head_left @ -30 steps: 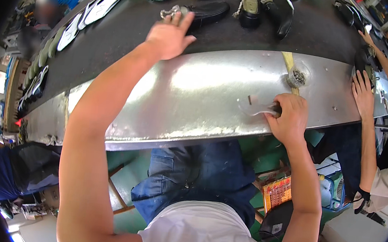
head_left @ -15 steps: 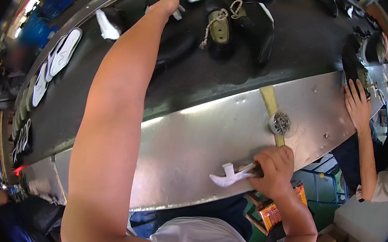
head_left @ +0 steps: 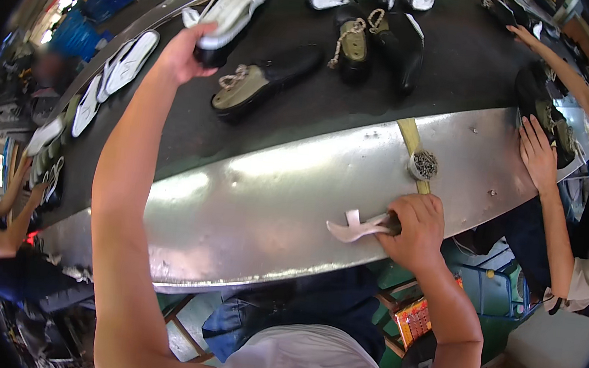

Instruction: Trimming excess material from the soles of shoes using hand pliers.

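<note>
Out over the dark belt, my left hand is closed on one end of a shoe that shows its white underside and a black edge below. Beside it lies an olive and black shoe with a rope lace. My right hand is wrapped round the handles of a pair of lasting pincers, low over the metal ledge. The pale jaws and hammer-like lug point left; the handles are mostly hidden in my fist.
A cup of small tacks stands on a yellow strip on the ledge. More olive and black shoes and white-bottomed shoes line the belt. Co-workers' hands reach in at right and far left.
My left hand has drawn back and left and now holds a white-bottomed shoe. The olive and black shoe has come out from behind my arm. The pincers have shifted slightly upward.
</note>
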Tool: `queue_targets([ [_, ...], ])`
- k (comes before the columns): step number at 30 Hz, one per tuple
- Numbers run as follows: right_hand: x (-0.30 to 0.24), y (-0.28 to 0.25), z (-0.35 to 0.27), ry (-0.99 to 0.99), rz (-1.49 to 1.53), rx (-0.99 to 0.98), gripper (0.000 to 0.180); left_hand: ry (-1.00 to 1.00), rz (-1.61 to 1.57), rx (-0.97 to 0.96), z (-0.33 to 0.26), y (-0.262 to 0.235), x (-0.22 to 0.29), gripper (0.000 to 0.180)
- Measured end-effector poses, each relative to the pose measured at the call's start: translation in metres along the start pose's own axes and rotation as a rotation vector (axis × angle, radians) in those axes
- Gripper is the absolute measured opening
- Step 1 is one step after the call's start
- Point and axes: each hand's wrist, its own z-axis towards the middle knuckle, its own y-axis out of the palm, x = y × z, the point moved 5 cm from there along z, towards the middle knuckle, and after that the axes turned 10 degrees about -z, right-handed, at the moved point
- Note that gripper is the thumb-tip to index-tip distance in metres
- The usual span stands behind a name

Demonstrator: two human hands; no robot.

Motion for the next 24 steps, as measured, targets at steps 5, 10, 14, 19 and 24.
queue_targets([
  [5,-0.007,-0.006,-0.001,-0.001,0.008,0.046,0.04,0.458,0.217,-0.193,-0.18,-0.04,0.035,0.047],
  [10,-0.003,0.0,-0.006,-0.008,-0.027,0.045,0.039,0.5,0.895,-0.437,-0.327,0.015,0.049,0.059],
  [14,-0.009,-0.006,-0.017,-0.084,-0.162,0.106,0.038,0.966,1.236,-0.746,-0.425,0.063,0.01,0.056],
  [19,-0.065,-0.03,-0.08,-0.082,0.002,0.008,0.037,1.077,1.2,-0.654,-0.463,0.06,-0.014,0.058],
  [24,-0.078,-0.004,-0.169,0.471,0.549,-0.534,0.033,1.066,0.989,-0.647,-0.473,0.057,-0.055,0.067],
])
